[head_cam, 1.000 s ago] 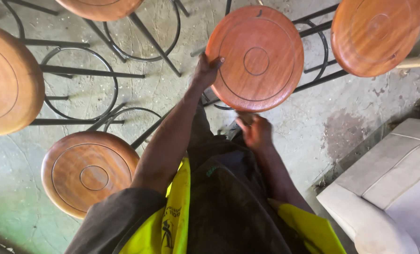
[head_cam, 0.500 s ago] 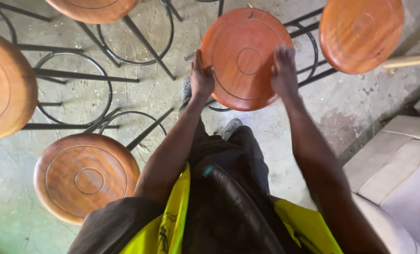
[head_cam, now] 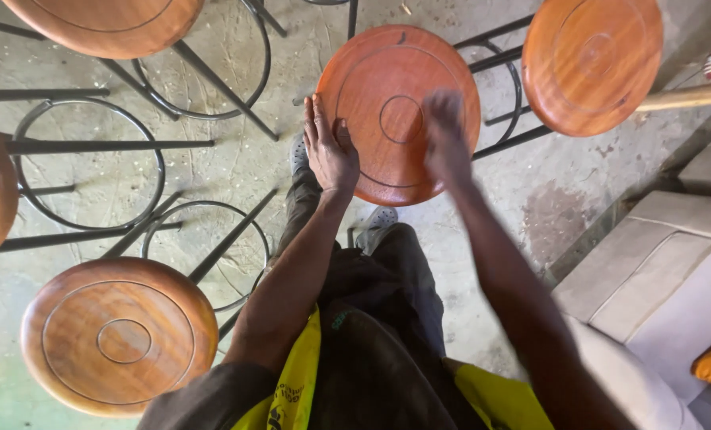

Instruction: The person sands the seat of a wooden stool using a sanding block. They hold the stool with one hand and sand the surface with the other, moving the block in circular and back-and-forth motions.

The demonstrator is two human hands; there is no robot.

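Both the left hand (head_cam: 329,151) and the blurred right hand (head_cam: 444,135) lay flat and open, gripping nothing, on the round wooden stool seat (head_cam: 399,111), which could tip on its thin metal legs if pressed unevenly.

The scene is lit evenly by soft daylight, brighter toward the right side. Weak shadows are cast on the grey concrete floor (head_cam: 212,159). A mild sheen is seen on the round orange-brown wooden stool seat (head_cam: 387,76). The right hand (head_cam: 445,135) is smeared by motion blur; the left hand (head_cam: 329,147) is rendered sharply. Edges are bent by wide-angle distortion.
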